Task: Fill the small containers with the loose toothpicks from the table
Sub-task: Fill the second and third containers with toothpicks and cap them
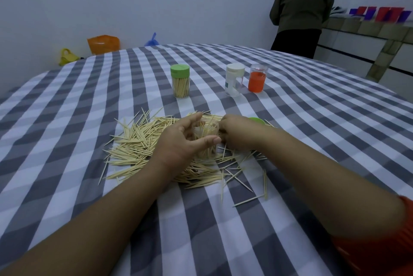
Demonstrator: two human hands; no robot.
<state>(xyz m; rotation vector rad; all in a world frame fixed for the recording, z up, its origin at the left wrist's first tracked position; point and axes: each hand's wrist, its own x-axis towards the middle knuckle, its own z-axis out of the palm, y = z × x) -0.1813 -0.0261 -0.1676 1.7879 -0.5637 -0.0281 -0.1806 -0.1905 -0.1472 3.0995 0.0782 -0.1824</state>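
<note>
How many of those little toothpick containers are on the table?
4: green-lidded container at centre back, white-lidded container and orange container to its right, and a clear container gripped by the left hand. None seems hidden.

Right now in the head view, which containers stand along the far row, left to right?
Green-lidded container full of toothpicks → white-lidded clear container → clear container with orange inside.

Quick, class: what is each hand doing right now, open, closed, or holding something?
Left hand: curled round the clear container, holding it upright.
Right hand: fingers curled at the container's rim among toothpicks; what it grips cannot be told.
</note>
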